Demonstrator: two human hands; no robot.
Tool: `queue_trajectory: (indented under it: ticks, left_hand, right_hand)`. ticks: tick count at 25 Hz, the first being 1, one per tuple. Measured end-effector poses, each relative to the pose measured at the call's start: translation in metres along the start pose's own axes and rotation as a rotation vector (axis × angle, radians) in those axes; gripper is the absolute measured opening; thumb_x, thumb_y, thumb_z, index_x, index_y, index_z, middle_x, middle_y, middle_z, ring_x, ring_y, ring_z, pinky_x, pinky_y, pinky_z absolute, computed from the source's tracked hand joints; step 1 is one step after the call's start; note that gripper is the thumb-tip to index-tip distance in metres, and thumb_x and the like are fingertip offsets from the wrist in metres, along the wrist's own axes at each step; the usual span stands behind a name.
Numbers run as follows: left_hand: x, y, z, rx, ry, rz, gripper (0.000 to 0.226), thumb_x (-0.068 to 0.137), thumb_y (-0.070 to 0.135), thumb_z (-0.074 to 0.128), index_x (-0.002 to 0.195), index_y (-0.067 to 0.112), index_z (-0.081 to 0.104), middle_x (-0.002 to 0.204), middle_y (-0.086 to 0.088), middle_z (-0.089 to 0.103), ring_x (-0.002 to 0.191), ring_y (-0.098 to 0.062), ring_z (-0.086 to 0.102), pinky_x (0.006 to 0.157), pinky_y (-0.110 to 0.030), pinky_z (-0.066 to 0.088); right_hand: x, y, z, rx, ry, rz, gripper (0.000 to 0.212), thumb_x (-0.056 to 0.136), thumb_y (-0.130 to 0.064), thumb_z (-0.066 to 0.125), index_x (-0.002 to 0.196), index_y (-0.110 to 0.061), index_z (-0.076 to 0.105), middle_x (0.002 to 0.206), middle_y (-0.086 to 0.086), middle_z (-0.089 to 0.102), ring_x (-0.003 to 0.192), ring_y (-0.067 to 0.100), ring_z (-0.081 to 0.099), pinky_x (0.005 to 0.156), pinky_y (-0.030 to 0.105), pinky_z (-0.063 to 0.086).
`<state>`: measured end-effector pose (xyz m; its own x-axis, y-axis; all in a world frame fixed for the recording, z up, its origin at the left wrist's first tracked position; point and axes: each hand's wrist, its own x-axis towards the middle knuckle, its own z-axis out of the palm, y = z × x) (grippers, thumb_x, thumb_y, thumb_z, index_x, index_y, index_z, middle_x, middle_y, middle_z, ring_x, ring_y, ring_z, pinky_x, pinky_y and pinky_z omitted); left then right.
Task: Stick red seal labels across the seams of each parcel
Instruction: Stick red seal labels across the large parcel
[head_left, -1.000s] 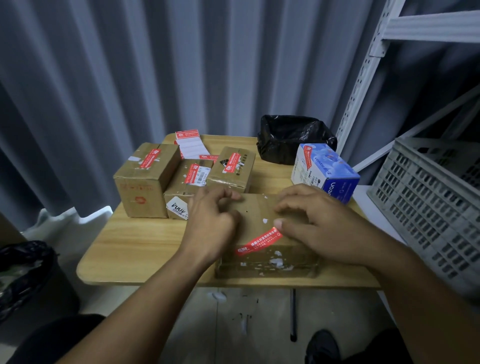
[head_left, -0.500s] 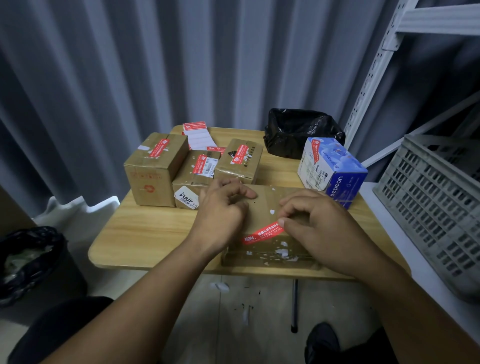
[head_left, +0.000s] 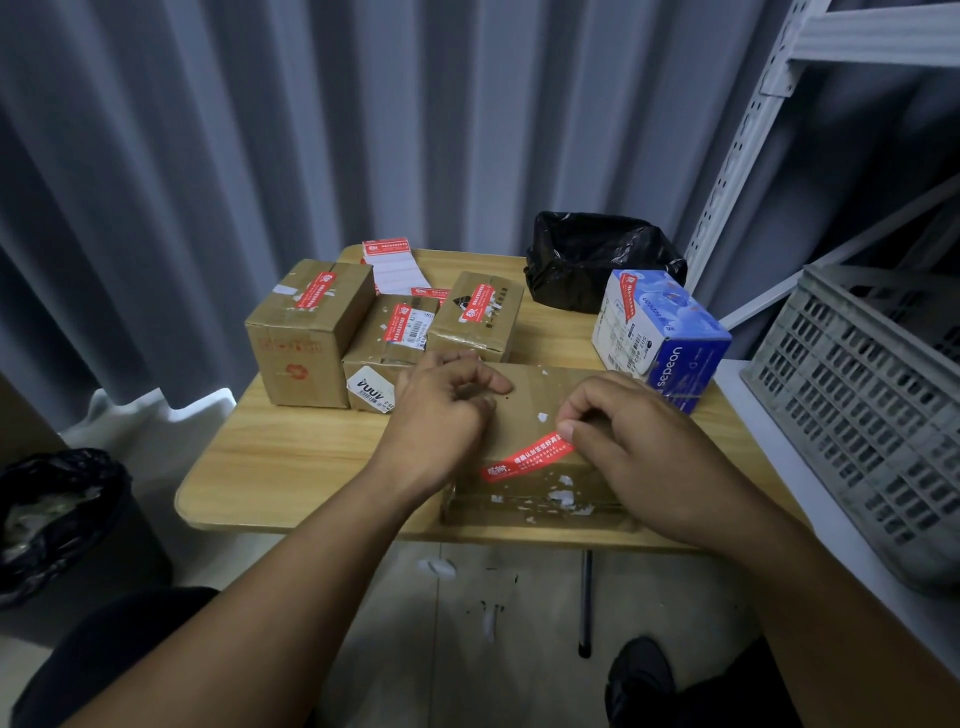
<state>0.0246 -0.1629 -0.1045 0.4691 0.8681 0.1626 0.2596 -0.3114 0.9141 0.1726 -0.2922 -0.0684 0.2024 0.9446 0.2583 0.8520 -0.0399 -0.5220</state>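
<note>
Head view: the near parcel (head_left: 524, 410) lies flat at the front edge of the bench (head_left: 291, 457). A red seal label (head_left: 524, 460) slants across its top front edge. The right hand (head_left: 639, 457) pinches the label's right end between thumb and forefinger. The left hand (head_left: 441, 415), apart from the right, rests on the parcel's top left with its fingers curled; whether it holds anything I cannot tell. Behind the parcel to the left stand three cardboard parcels (head_left: 379, 348), each with a red label. A blue carton (head_left: 670, 332) sits just behind the parcel's right corner.

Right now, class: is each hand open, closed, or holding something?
Left hand: fingers curled on the parcel; a hold cannot be told.
Right hand: pinches one end of the red seal label.
</note>
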Motion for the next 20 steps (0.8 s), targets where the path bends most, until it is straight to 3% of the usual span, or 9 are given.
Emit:
queue_trajectory:
  ticks: [7, 13, 18, 20]
  left_hand:
    - [0.001, 0.000, 0.000, 0.013, -0.002, 0.008, 0.035, 0.088, 0.006, 0.063, 0.083, 0.040, 0.072, 0.123, 0.010, 0.051, 0.131, -0.022, 0.041, 0.111, -0.050, 0.036]
    - [-0.001, 0.002, -0.001, 0.026, -0.007, 0.008, 0.032, 0.088, 0.006, 0.062, 0.086, 0.036, 0.073, 0.122, 0.009, 0.050, 0.131, -0.022, 0.040, 0.111, -0.049, 0.036]
    - [0.000, 0.005, -0.002, 0.068, -0.023, 0.020, 0.031, 0.089, 0.007, 0.062, 0.089, 0.036, 0.072, 0.122, 0.006, 0.051, 0.132, -0.023, 0.040, 0.113, -0.047, 0.033]
    - [0.000, 0.005, -0.003, 0.070, -0.029, 0.019, 0.032, 0.089, 0.008, 0.062, 0.087, 0.038, 0.071, 0.123, 0.006, 0.051, 0.132, -0.022, 0.040, 0.113, -0.047, 0.033]
  right_hand:
    - [-0.004, -0.003, -0.001, 0.116, 0.008, 0.054, 0.008, 0.095, -0.025, 0.061, 0.087, -0.025, 0.062, 0.089, -0.012, 0.061, 0.085, 0.002, 0.056, 0.073, 0.028, 0.048]
    - [-0.010, -0.009, 0.004, 0.269, 0.051, 0.116, 0.020, 0.079, -0.021, 0.080, 0.081, -0.028, 0.062, 0.085, -0.013, 0.065, 0.082, 0.008, 0.063, 0.074, 0.039, 0.056]
    - [-0.011, -0.009, 0.008, 0.212, 0.053, 0.088, 0.026, 0.076, -0.016, 0.083, 0.077, -0.027, 0.060, 0.083, -0.015, 0.063, 0.081, 0.001, 0.060, 0.069, 0.024, 0.050]
    - [-0.011, -0.009, 0.008, 0.231, 0.059, 0.082, 0.024, 0.077, -0.015, 0.083, 0.075, -0.026, 0.061, 0.082, -0.012, 0.066, 0.081, 0.003, 0.062, 0.071, 0.029, 0.054]
